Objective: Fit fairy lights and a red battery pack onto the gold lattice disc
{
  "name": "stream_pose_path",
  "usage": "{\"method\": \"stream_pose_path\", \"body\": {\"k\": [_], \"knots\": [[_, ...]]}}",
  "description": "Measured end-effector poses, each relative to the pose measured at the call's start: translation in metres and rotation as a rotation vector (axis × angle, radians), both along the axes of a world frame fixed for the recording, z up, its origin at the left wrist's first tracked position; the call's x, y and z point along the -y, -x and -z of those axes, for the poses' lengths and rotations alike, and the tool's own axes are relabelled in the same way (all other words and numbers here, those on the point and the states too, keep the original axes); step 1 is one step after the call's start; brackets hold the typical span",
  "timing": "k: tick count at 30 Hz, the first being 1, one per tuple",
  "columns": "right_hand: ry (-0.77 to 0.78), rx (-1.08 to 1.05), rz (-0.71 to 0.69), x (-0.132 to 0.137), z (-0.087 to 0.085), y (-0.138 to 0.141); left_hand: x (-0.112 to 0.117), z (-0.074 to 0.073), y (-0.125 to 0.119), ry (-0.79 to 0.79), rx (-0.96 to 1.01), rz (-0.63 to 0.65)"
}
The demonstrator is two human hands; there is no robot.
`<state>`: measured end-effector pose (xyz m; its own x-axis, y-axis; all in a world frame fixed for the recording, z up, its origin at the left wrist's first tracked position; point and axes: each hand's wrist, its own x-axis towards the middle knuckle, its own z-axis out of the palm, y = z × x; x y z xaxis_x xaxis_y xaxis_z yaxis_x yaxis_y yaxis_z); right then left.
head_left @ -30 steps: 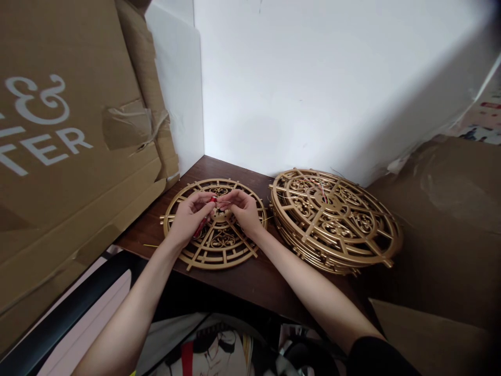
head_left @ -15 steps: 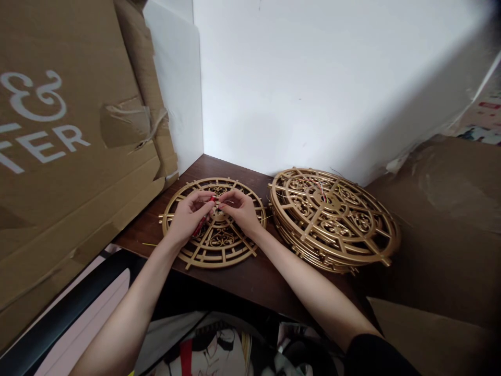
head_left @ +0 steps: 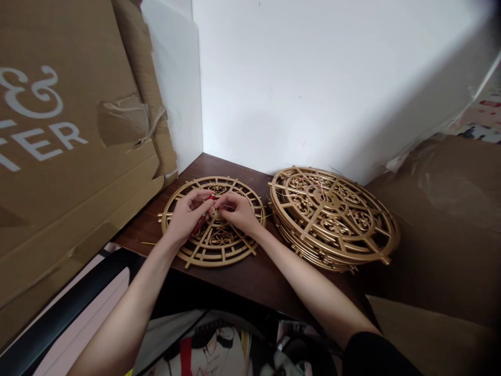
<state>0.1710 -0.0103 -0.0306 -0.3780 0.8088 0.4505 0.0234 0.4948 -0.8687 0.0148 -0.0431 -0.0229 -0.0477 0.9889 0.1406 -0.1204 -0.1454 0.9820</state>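
Left hand (head_left: 188, 213) grips a red tool (head_left: 199, 226), right hand (head_left: 239, 213) bunched, hold unclear; a bump could shift the gold disc (head_left: 215, 214)

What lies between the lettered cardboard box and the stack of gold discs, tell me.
The head view shows a single gold disc on the dark tabletop, with the left hand and right hand over it.

The right hand (head_left: 237, 213) has edged closer to the left hand (head_left: 188, 214), its thumb now lower over the gold disc (head_left: 222, 240). The view has drifted slightly, carrying the white lettering (head_left: 57, 137) further left
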Motion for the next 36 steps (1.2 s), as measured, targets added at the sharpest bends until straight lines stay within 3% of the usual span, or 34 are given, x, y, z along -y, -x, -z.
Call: {"method": "stream_pose_path", "body": {"k": [4, 10, 22, 30, 36], "knots": [[-0.039, 0.047, 0.019, 0.0015, -0.0015, 0.0007, -0.0005, 0.0004, -0.0002, -0.001, 0.007, -0.005], [0.084, -0.01, -0.043, 0.0031, -0.0037, 0.0001, -0.0003, 0.0009, 0.0001, -0.001, 0.015, 0.001], [0.185, -0.037, -0.036, 0.002, -0.0007, 0.0012, 0.0005, -0.001, -0.0002, -0.01, 0.009, 0.008], [0.062, 0.015, 0.016, 0.0026, -0.0023, 0.0013, 0.0004, -0.0013, -0.0003, -0.005, 0.011, 0.006], [0.142, -0.03, 0.023, 0.0019, -0.0028, 0.0008, 0.0008, -0.0009, 0.0003, -0.016, 0.009, -0.002]]}}
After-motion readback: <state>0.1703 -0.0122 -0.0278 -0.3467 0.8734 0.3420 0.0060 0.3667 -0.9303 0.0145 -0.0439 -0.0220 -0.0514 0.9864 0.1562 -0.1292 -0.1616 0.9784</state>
